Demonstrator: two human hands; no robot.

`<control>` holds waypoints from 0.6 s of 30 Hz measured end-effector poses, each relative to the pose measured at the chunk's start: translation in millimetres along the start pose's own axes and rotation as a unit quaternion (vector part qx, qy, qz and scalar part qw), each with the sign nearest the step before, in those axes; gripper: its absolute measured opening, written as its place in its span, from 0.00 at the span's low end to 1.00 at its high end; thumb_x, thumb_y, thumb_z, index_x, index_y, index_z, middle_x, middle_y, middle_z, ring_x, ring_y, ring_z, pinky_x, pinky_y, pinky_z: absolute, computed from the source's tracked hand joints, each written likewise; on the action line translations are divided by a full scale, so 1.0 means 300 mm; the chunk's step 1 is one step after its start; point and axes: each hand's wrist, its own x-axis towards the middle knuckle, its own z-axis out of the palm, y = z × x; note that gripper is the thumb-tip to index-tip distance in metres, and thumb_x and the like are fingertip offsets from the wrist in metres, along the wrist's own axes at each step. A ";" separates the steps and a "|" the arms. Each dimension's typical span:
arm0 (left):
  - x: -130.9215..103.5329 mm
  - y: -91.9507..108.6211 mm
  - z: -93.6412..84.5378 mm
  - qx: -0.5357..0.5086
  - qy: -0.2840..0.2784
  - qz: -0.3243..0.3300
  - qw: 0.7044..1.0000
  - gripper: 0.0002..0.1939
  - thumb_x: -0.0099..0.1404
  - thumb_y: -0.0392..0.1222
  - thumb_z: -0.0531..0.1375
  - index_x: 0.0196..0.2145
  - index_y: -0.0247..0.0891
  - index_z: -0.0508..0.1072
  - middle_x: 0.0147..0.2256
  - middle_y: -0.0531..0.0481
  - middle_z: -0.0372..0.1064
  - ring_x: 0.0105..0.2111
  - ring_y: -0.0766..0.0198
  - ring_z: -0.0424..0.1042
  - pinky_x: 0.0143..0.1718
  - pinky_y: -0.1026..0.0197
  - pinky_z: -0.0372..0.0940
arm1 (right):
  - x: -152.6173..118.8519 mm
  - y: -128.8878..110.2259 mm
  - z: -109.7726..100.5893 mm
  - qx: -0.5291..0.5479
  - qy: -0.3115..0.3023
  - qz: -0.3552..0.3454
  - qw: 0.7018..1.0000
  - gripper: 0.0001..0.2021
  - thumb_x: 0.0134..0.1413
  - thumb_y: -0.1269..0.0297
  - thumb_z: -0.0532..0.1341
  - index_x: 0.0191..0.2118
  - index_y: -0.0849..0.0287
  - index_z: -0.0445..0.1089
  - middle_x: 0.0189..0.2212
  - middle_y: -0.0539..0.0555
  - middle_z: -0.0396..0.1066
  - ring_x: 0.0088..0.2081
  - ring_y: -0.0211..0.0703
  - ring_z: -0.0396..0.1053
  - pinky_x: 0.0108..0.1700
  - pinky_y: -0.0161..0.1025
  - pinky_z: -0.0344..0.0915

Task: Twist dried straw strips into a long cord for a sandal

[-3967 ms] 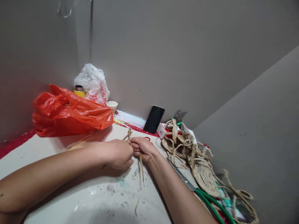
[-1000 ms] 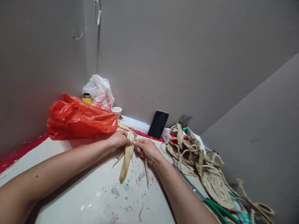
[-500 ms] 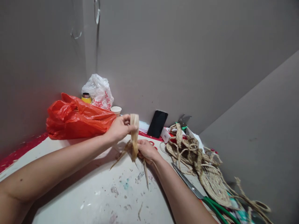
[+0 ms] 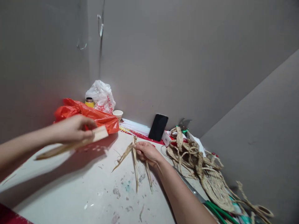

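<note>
my left hand [image 4: 74, 128], blurred: fingers closed on a broad dry strip [image 4: 101, 133], its pale end projecting past them, its darker tail trailing behind. my right hand [image 4: 149, 152]: fingertips pinched on narrow strips [image 4: 135, 169], loose ends spread below them over the bench [image 4: 93, 193]. judged handling: light, papery, pliable, apt to split lengthwise; best gripped flat across the full width. beyond the left fingers, the orange bag [image 4: 109, 123] crowds the reach; beyond the right, the phone [image 4: 158, 127]; rightward, braided cords [image 4: 213, 183] could snag, with scissors [image 4: 219, 214] beside the forearm.
</note>
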 end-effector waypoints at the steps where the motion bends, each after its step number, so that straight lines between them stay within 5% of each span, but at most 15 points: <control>1: 0.006 -0.041 0.042 0.073 -0.018 0.002 0.997 0.06 0.47 0.39 0.64 0.26 0.37 0.74 0.24 0.53 0.71 0.22 0.67 0.66 0.23 0.67 0.56 | 0.000 0.000 -0.002 0.008 -0.007 0.003 1.000 0.17 0.38 0.57 0.66 0.18 0.59 0.58 0.10 0.41 0.55 0.11 0.24 0.41 0.14 0.30 0.35; 3: 0.031 -0.094 0.154 0.115 -0.039 0.018 0.992 0.08 0.54 0.43 0.59 0.27 0.37 0.74 0.26 0.51 0.72 0.25 0.66 0.67 0.25 0.67 0.56 | 0.003 0.002 -0.005 0.019 -0.019 0.008 1.000 0.17 0.38 0.56 0.67 0.20 0.59 0.58 0.10 0.40 0.55 0.11 0.24 0.40 0.14 0.29 0.34; 6: 0.100 -0.104 0.348 -0.005 -0.086 0.011 0.996 0.15 0.59 0.48 0.54 0.23 0.35 0.70 0.22 0.51 0.70 0.22 0.67 0.66 0.23 0.67 0.56 | 0.006 0.007 -0.007 0.026 -0.029 0.015 0.999 0.18 0.38 0.56 0.68 0.22 0.59 0.58 0.10 0.40 0.55 0.11 0.23 0.39 0.15 0.29 0.33; 10: 0.218 -0.069 0.545 -0.176 -0.121 -0.100 0.972 0.18 0.58 0.52 0.56 0.20 0.35 0.66 0.14 0.54 0.62 0.15 0.69 0.62 0.17 0.68 0.54 | 0.002 0.008 -0.008 0.034 -0.029 0.019 0.999 0.17 0.39 0.57 0.68 0.22 0.60 0.58 0.11 0.40 0.56 0.12 0.23 0.40 0.14 0.28 0.34; 14: 0.277 -0.061 0.622 -0.293 -0.107 -0.194 0.930 0.12 0.55 0.43 0.62 0.20 0.35 0.65 0.11 0.56 0.60 0.12 0.72 0.59 0.16 0.69 0.54 | 0.000 0.004 -0.013 0.044 -0.032 0.021 0.998 0.16 0.40 0.58 0.68 0.23 0.60 0.60 0.11 0.41 0.57 0.11 0.23 0.41 0.14 0.28 0.34; 18: 0.280 -0.079 0.620 -0.378 -0.110 -0.232 0.890 0.11 0.54 0.38 0.63 0.21 0.35 0.64 0.11 0.57 0.59 0.11 0.73 0.57 0.15 0.69 0.54 | 0.003 0.002 -0.017 0.051 -0.044 0.023 0.997 0.16 0.40 0.57 0.68 0.24 0.61 0.62 0.11 0.41 0.58 0.11 0.23 0.41 0.14 0.28 0.34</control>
